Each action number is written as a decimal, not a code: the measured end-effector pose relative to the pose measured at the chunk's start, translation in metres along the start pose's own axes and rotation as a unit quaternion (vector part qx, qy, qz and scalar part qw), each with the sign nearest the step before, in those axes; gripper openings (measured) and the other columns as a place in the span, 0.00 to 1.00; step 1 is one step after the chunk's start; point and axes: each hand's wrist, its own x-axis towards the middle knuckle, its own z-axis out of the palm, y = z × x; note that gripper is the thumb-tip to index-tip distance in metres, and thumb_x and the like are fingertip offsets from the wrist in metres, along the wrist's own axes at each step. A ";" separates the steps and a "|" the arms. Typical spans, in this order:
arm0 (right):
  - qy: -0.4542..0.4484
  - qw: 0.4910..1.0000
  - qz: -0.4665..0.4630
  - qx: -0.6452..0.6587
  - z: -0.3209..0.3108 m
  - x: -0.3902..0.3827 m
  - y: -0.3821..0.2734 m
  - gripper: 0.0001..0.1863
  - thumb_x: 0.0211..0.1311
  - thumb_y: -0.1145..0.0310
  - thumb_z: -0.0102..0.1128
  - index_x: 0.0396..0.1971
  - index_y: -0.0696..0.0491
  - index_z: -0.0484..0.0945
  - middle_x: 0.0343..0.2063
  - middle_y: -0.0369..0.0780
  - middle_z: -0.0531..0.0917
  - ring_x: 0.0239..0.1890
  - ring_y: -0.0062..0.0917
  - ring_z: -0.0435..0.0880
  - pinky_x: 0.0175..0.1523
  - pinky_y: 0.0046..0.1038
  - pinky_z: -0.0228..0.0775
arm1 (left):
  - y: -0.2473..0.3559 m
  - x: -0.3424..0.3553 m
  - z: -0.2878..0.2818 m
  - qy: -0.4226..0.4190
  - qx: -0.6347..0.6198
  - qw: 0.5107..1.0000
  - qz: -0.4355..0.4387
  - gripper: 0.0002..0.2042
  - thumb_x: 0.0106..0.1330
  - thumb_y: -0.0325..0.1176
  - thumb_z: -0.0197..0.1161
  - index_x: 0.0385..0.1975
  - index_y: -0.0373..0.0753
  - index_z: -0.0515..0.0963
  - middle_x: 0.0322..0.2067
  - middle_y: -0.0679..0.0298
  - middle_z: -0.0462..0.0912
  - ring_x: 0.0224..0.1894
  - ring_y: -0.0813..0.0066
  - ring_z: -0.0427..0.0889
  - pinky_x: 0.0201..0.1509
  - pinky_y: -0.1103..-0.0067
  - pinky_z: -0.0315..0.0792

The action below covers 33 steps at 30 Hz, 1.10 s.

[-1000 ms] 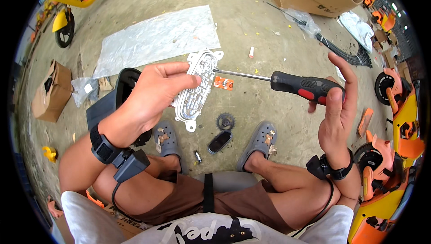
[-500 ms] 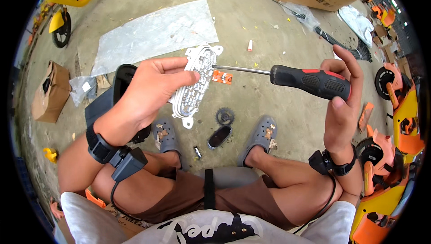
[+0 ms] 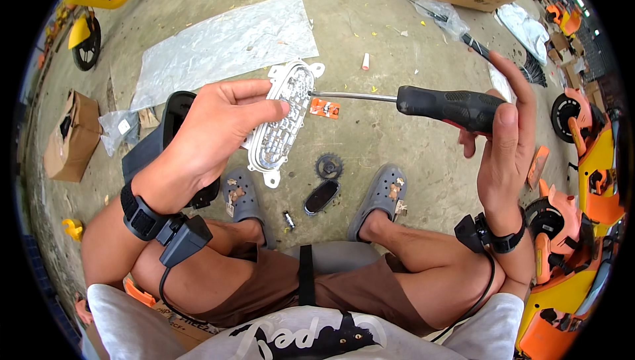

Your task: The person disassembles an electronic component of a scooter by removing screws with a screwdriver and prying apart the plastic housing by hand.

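Head: one screwdriver, one housing

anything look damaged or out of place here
A dark toothed disc and an oval black piece lie on the floor between the grey shoes, seemingly stray and easily stepped on. No clear damage shows on the white part.
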 end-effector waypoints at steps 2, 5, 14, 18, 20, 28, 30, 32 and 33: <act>-0.023 0.999 -0.022 0.003 -0.005 0.001 0.005 0.49 0.59 0.30 0.51 0.64 0.59 0.62 0.31 0.39 0.78 0.28 0.21 0.78 0.32 0.22 0.69 | 0.001 0.000 0.000 -0.002 0.004 1.000 0.002 0.12 0.64 0.21 0.62 0.46 0.25 0.79 0.37 0.59 0.86 0.33 0.78 0.85 0.38 0.82 0.80; -0.021 0.991 -0.131 0.006 -0.003 0.004 0.015 0.45 0.64 0.33 0.48 0.64 0.59 0.63 0.31 0.39 0.79 0.27 0.20 0.78 0.31 0.21 0.68 | 0.001 0.002 0.002 -0.006 0.011 1.000 -0.002 0.12 0.64 0.21 0.62 0.47 0.25 0.79 0.37 0.59 0.86 0.34 0.79 0.85 0.38 0.82 0.80; -0.006 0.989 -0.144 -0.033 -0.007 0.001 0.011 0.43 0.65 0.36 0.46 0.64 0.59 0.64 0.36 0.40 0.77 0.33 0.18 0.76 0.36 0.19 0.67 | 0.000 0.002 0.001 -0.019 0.012 1.000 0.001 0.13 0.64 0.21 0.62 0.48 0.26 0.79 0.38 0.59 0.86 0.34 0.78 0.85 0.39 0.82 0.80; 0.015 0.980 -0.171 -0.104 -0.002 0.002 0.010 0.43 0.66 0.35 0.44 0.64 0.60 0.64 0.33 0.39 0.78 0.32 0.18 0.74 0.40 0.20 0.65 | -0.002 0.003 0.001 -0.015 0.014 1.000 0.007 0.14 0.63 0.20 0.62 0.48 0.25 0.78 0.38 0.58 0.86 0.34 0.77 0.86 0.39 0.81 0.80; 0.017 0.990 -0.078 -0.112 0.002 -0.005 -0.003 0.46 0.63 0.33 0.45 0.65 0.60 0.63 0.31 0.38 0.77 0.33 0.18 0.73 0.43 0.22 0.65 | -0.002 0.002 -0.001 -0.015 0.013 1.000 0.003 0.14 0.63 0.20 0.62 0.49 0.25 0.78 0.38 0.58 0.86 0.35 0.77 0.86 0.40 0.81 0.80; -0.006 0.981 -0.181 -0.064 -0.006 0.002 0.009 0.32 0.69 0.51 0.52 0.63 0.59 0.66 0.38 0.39 0.77 0.33 0.17 0.73 0.42 0.19 0.63 | -0.001 0.002 0.000 -0.014 0.024 1.000 -0.003 0.14 0.63 0.20 0.63 0.49 0.25 0.78 0.38 0.58 0.86 0.35 0.78 0.85 0.40 0.82 0.80; 0.022 0.988 -0.134 -0.079 -0.001 -0.003 0.006 0.33 0.68 0.50 0.52 0.64 0.59 0.65 0.39 0.39 0.77 0.33 0.17 0.73 0.42 0.20 0.64 | -0.002 0.002 -0.001 -0.013 0.025 1.000 -0.001 0.14 0.63 0.21 0.63 0.49 0.25 0.78 0.38 0.58 0.86 0.35 0.78 0.85 0.40 0.83 0.80; 0.028 0.985 -0.143 -0.095 -0.001 -0.002 0.007 0.35 0.68 0.47 0.50 0.65 0.59 0.64 0.36 0.38 0.77 0.30 0.15 0.72 0.39 0.19 0.64 | -0.002 0.001 -0.001 -0.014 0.030 0.999 -0.002 0.14 0.63 0.21 0.63 0.49 0.25 0.78 0.38 0.59 0.86 0.35 0.79 0.85 0.41 0.83 0.79; 0.018 0.982 -0.164 -0.096 -0.002 0.000 0.008 0.34 0.69 0.48 0.50 0.64 0.59 0.64 0.35 0.38 0.77 0.29 0.15 0.72 0.38 0.18 0.64 | -0.002 0.001 -0.001 -0.015 0.033 0.999 -0.003 0.14 0.63 0.21 0.63 0.49 0.25 0.78 0.38 0.59 0.86 0.35 0.79 0.85 0.41 0.83 0.79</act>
